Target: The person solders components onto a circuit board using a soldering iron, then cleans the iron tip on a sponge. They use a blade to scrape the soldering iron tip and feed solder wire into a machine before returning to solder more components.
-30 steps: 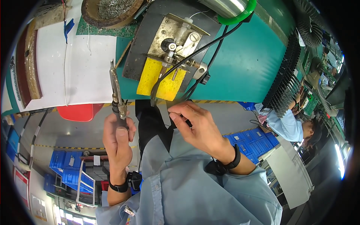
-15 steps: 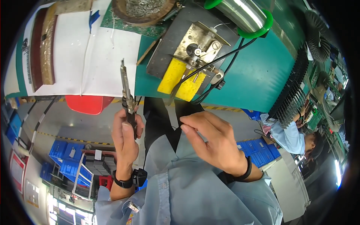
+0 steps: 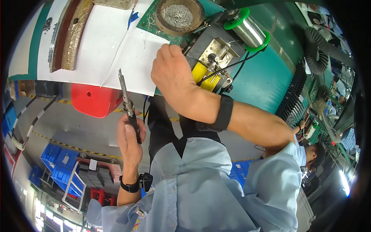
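My left hand (image 3: 130, 135) is closed around the dark handle of a soldering iron (image 3: 126, 94), whose metal tip points up and away in front of the table edge. My right hand (image 3: 171, 69) is over the table, at the right border of the white sheet (image 3: 106, 50). Its fingers are curled and pressed together with the back of the hand toward me; whatever they hold is hidden. Close to its right is a metal solder-feeding device (image 3: 216, 56) with yellow sponge pieces (image 3: 199, 71) at its front. A solder wire spool (image 3: 249, 33) with green flanges stands behind.
A round bowl of metal bits (image 3: 159, 19) sits on a green board beyond my right hand. Long brown strips (image 3: 75, 38) lie at the left. Black cables cross the device. A red stool (image 3: 91, 104) is under the table edge. Another person (image 3: 311, 154) works at far right.
My right hand has moved from in front of my body up and forward onto the table beside the device. My left hand still holds the soldering iron, now tilted slightly more left.
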The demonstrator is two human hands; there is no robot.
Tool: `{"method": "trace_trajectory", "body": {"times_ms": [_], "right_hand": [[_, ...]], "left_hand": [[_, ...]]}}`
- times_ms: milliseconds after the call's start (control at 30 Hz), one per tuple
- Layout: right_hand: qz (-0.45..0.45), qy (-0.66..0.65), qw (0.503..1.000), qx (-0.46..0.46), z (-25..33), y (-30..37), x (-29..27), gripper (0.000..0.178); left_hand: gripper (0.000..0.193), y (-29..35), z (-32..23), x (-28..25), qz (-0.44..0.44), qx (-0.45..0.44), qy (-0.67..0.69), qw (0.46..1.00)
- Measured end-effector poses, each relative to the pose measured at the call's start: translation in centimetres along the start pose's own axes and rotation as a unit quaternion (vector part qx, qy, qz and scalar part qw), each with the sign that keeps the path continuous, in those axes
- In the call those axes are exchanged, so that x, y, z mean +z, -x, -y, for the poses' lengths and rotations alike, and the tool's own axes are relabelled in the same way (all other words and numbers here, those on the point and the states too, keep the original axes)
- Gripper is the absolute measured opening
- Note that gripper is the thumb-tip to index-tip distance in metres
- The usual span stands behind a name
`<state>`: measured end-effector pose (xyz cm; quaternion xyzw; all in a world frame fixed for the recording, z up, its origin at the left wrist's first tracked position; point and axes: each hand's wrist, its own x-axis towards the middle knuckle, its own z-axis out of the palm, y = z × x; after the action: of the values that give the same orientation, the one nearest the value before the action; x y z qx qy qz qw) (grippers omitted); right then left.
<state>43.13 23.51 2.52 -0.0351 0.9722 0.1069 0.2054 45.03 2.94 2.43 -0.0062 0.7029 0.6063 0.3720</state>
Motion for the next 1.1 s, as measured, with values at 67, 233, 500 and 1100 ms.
{"method": "trace_trajectory", "body": {"times_ms": [67,233,500,1100], "right_hand": [[0.048,0.013,0.999,-0.014,-0.1,-0.2,-0.2,0.024],[-0.124,-0.119,0.985,-0.001,-0.3,1.3,-2.1,0.018],[-0.26,-0.62,0.721,0.168,-4.0,12.0,-3.7,0.013],[-0.233,-0.84,0.321,0.37,-3.1,23.9,4.9,0.021]], "left_hand": [[0.055,0.3,0.0,-0.3,0.011,0.001,0.007,1.0],[0.054,0.7,-0.1,-1.1,0.01,0.016,0.022,1.0],[0.043,1.2,-0.5,0.0,0.051,0.004,0.041,0.998],[0.059,-1.4,-1.5,14.8,0.058,0.232,-0.347,0.907]]}}
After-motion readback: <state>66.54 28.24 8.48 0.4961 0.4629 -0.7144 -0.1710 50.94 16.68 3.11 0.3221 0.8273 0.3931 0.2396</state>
